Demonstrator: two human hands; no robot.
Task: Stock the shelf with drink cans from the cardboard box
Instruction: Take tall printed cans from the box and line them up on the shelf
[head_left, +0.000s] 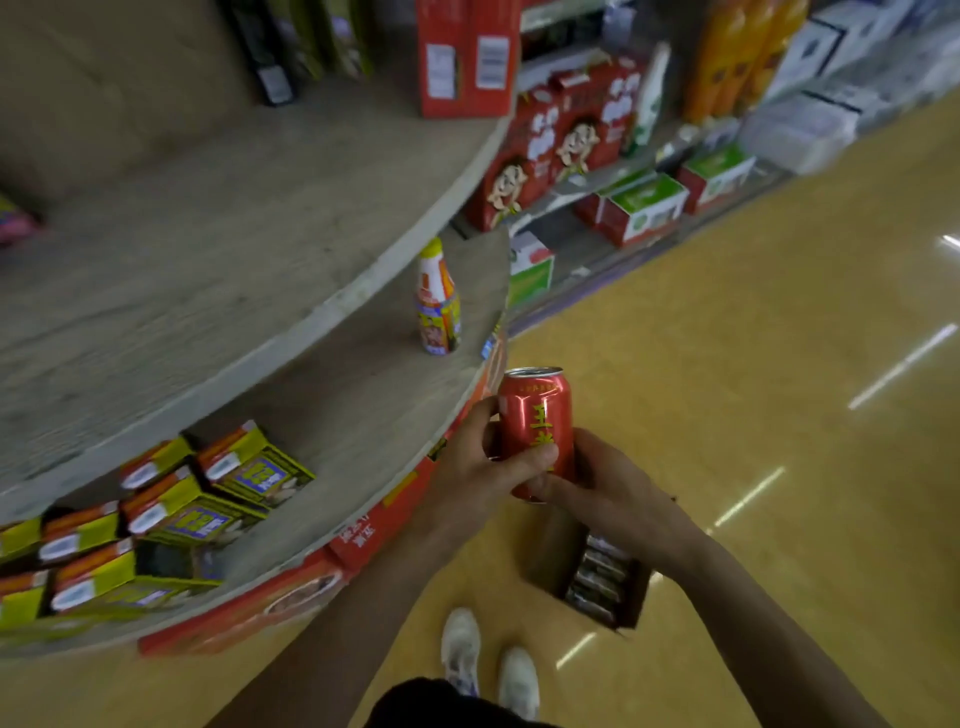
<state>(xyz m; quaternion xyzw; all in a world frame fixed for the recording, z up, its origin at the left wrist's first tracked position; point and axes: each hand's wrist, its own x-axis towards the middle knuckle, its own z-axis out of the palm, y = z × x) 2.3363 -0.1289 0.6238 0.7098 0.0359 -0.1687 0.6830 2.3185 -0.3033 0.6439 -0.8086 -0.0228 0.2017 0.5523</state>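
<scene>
Both hands clasp one upright red aluminium drink can with yellow lettering, held just beside the front edge of the grey wooden lower shelf. Left hand curls fingers and thumb round its lower half; right hand grips near its base from the opposite side. Below them, an open brown cardboard box sits on the yellow floor.

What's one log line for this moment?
left hand: grips red can | right hand: grips it too | cardboard box: on floor | shelf: can not placed yet
</scene>
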